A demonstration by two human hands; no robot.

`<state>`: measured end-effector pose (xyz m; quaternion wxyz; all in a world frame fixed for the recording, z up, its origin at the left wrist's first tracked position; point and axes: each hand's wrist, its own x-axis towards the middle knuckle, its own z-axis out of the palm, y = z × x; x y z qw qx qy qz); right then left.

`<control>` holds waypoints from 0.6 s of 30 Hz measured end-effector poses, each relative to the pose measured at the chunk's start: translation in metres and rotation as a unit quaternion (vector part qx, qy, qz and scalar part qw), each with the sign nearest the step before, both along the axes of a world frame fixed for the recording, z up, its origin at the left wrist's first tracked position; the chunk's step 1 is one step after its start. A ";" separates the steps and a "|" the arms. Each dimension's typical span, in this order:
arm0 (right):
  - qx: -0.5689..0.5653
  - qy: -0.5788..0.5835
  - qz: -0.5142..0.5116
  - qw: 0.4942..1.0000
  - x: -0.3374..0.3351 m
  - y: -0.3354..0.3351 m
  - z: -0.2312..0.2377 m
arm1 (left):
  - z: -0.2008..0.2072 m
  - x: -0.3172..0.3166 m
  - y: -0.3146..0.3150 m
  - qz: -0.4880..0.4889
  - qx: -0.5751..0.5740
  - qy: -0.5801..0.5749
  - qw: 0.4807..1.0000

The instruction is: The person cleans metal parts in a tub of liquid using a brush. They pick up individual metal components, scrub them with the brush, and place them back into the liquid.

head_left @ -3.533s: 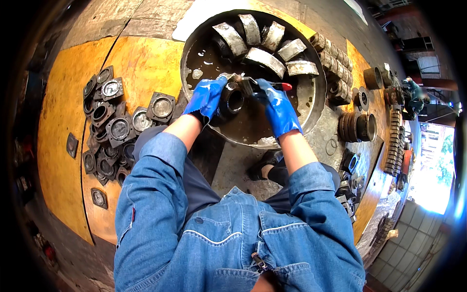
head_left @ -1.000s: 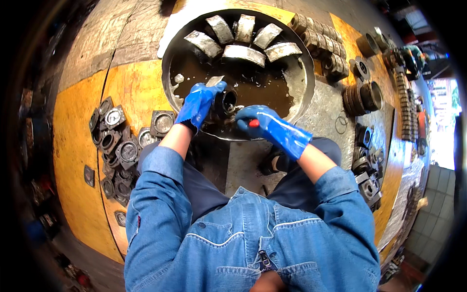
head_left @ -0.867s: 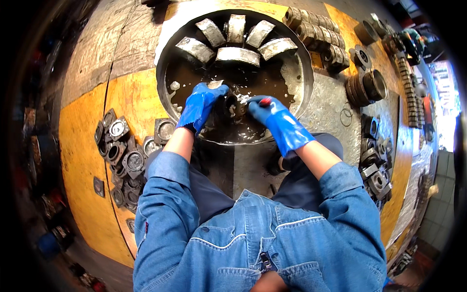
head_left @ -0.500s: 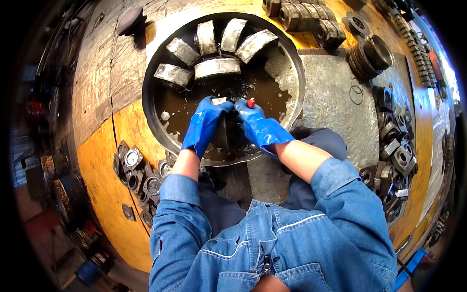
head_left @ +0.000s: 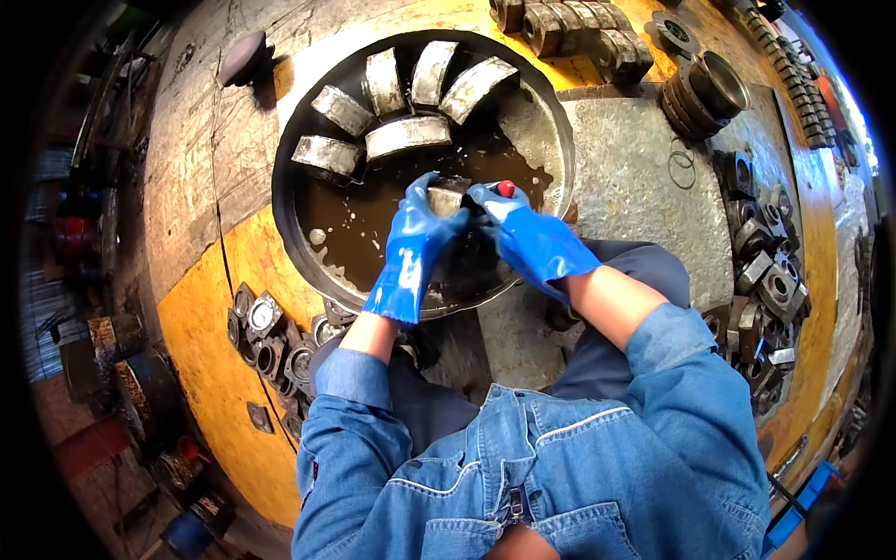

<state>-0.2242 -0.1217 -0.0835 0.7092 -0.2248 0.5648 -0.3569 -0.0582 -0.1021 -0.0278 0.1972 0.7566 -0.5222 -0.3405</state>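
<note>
In blue rubber gloves, both my hands work over a round dark pan [head_left: 282, 182] of murky brown liquid. My left hand [head_left: 420, 229] is closed round a grey metal block [head_left: 446, 199], tilted up above the liquid. Close beside it, my right hand [head_left: 525, 233] is wrapped round a tool with a red handle end [head_left: 505, 189]; its working end is hidden between the gloves. Several curved, silvery metal blocks stand fanned out in the far half of the pan, one curved block [head_left: 408, 137] lying crosswise in front of the others.
Dark metal parts [head_left: 271, 350] lie in a heap at the left, and more metal parts [head_left: 775, 289] at the right. Beyond the pan's right side stand metal rings [head_left: 705, 98] and a row of blocks [head_left: 569, 28]. A rounded knob-like object [head_left: 243, 59] sits at the far left.
Both hands have shifted slightly right and drawn a little apart. The metal block shows more between them, and the red handle end has moved right. The whole view has shifted slightly.
</note>
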 end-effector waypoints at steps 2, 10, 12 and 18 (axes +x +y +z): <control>-0.016 0.042 0.120 0.992 -0.015 -0.003 0.039 | 0.005 0.015 0.015 -0.022 -0.010 0.020 1.000; -0.263 0.012 0.256 0.930 -0.014 0.001 0.067 | 0.013 0.049 0.063 -0.053 0.040 0.013 0.998; -0.409 -0.021 0.299 0.862 0.007 0.032 0.078 | -0.016 0.073 0.076 -0.059 0.041 0.063 0.995; -0.558 0.112 0.279 0.773 0.030 0.071 0.047 | -0.055 0.118 0.092 -0.096 0.071 0.054 0.991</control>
